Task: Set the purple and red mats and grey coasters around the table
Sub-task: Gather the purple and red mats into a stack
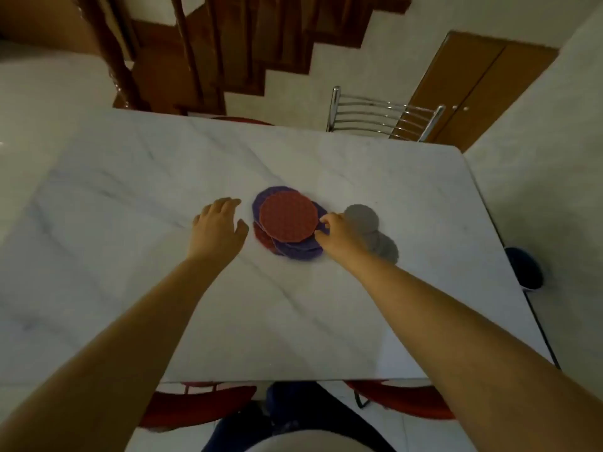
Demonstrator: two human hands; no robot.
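A loose pile of round mats lies in the middle of the white marble table (130, 197). A red mat (288, 220) is on top, with purple mats (300, 251) and another red mat (262, 239) showing beneath it. Just right of the pile lie grey coasters (363, 216), overlapping one another. My left hand (218, 228) hovers open just left of the pile, fingers spread, touching nothing. My right hand (337, 234) is at the pile's right edge, fingertips curled at the rim of the mats; my wrist hides part of the coasters.
A chrome chair back (385, 117) stands at the table's far side. Red chair seats (195, 402) flank my legs at the near edge. A dark blue round object (523, 267) sits on the floor beyond the right edge. A wooden staircase and cabinet are behind.
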